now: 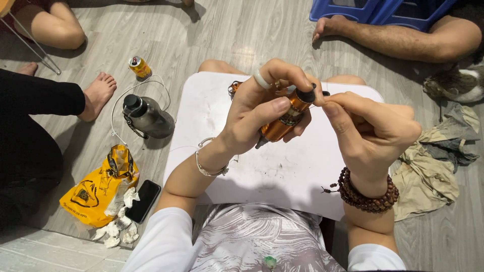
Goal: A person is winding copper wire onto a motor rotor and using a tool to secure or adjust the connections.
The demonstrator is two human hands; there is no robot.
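Note:
My left hand [259,111] grips a small orange metal cylinder [285,121] with a black cap [305,94], held tilted above a white lap board [282,166]. A pale ring sits on one left finger and a silver bracelet on that wrist. My right hand [370,133] pinches at the black cap end with thumb and fingertips; a brown bead bracelet [365,194] wraps that wrist. Something brown and tangled [234,88] lies on the board behind my left hand, mostly hidden.
On the grey wood floor to the left lie a dark flask [148,118], a yellow can [139,66], a yellow bag [98,186], crumpled tissues, a black phone [143,200]. Other people's legs and feet ring the area. Blue plastic stool [383,11] top right, rags [433,166] right.

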